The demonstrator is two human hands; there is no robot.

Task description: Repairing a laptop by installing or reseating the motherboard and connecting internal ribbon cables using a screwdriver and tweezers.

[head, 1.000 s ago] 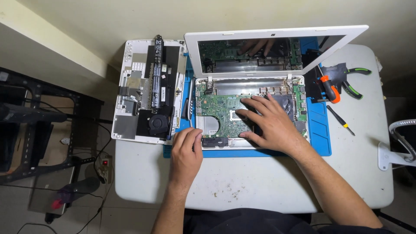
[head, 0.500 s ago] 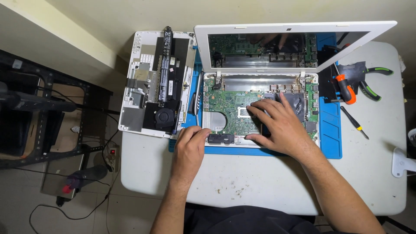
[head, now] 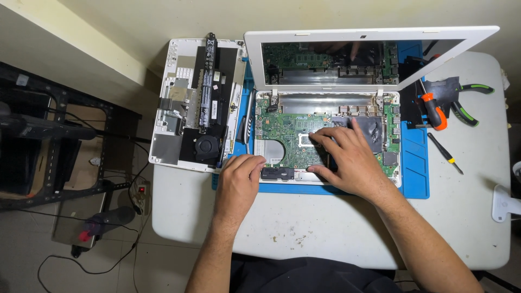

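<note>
White tabletop (head: 325,228) lies bare along its near edge, with a detached bottom cover (head: 198,103) overhanging the left edge. Left hand (head: 237,182), fingers curled and holding nothing, presses the front-left corner of the opened laptop (head: 325,135) on the blue mat (head: 415,163). Right hand (head: 350,160) spreads flat across its green circuit board (head: 285,130); screwdrivers (head: 434,108) lie further right.

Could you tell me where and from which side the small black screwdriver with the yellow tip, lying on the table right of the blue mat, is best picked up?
Take the small screwdriver by its black shaft near the middle, coming from above with a pinch grip across its width. It lies flat and slanted on the bare white table, apart from the blue mat, with room on both sides.
</note>
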